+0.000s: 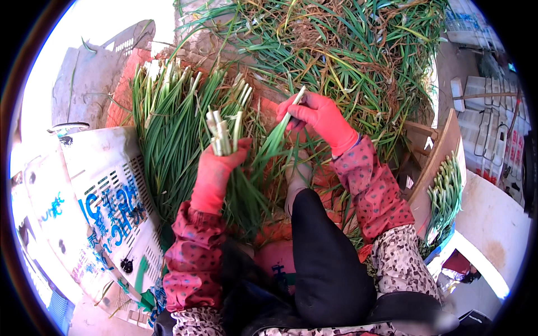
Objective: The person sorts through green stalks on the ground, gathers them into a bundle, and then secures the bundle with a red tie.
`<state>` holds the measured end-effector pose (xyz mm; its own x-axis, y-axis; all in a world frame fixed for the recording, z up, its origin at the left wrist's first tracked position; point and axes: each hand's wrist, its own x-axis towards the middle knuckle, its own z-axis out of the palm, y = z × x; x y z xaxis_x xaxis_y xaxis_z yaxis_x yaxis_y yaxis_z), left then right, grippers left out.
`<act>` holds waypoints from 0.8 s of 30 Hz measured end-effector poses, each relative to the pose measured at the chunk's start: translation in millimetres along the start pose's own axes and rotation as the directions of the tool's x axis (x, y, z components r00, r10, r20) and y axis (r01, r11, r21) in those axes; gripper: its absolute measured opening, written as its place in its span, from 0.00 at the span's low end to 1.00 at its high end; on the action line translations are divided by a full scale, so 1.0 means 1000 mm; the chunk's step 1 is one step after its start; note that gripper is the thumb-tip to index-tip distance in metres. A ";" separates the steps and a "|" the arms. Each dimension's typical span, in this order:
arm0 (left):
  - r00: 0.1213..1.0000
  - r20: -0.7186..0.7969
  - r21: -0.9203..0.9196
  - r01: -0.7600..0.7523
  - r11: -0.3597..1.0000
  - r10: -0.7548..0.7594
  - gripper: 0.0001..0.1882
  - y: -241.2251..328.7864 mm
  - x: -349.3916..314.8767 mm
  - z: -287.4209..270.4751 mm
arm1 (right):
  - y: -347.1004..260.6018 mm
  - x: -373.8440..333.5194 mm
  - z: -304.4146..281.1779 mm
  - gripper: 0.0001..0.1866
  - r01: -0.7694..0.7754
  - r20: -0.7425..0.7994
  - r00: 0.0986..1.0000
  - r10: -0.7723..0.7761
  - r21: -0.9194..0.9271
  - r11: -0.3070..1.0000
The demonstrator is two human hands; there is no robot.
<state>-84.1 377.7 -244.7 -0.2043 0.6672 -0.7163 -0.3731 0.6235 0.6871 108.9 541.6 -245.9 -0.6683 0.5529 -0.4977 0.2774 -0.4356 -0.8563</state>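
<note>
My left hand (217,168), in a coral-red glove, is closed around a bunch of long leafy stalks (221,131) that look like green garlic. Their pale ends point up, and the green leaves hang below the fist. To its right, my right hand (316,116), gloved the same, pinches a single stalk (298,96) near its white end. That stalk's leaves trail down toward the left hand. Beyond the left hand lies a heap of similar stalks (174,129), pale ends facing away from me.
A large pile of green leaves and brown strands (336,61) spreads across the far side. A white slatted crate (120,190) stands at my left. On the right, more stalks (445,193) lie beside a board (434,159). White crates (487,120) are farther right.
</note>
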 end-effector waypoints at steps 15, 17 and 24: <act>0.998 0.038 0.084 0.049 0.995 -0.053 0.15 -0.003 0.020 0.038 | 0.049 -0.018 0.014 0.07 0.246 -0.031 0.900 -0.435 -0.787 0.565; 0.997 0.052 0.034 0.060 0.998 -0.061 0.16 -0.008 0.005 0.024 | 0.048 -0.023 -0.021 0.10 0.222 0.116 0.796 -0.594 -0.969 0.108; 0.971 -0.017 -0.246 0.227 0.942 -0.238 0.12 -0.035 -0.030 -0.037 | 0.039 -0.018 -0.091 0.09 -0.263 -0.358 0.726 -0.586 -0.933 0.245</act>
<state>-98.7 320.5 -251.9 -0.1252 0.4925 -0.8613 -0.6207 0.6383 0.4553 195.1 579.1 -282.9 -0.4007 0.9117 0.0911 0.8879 0.4109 -0.2070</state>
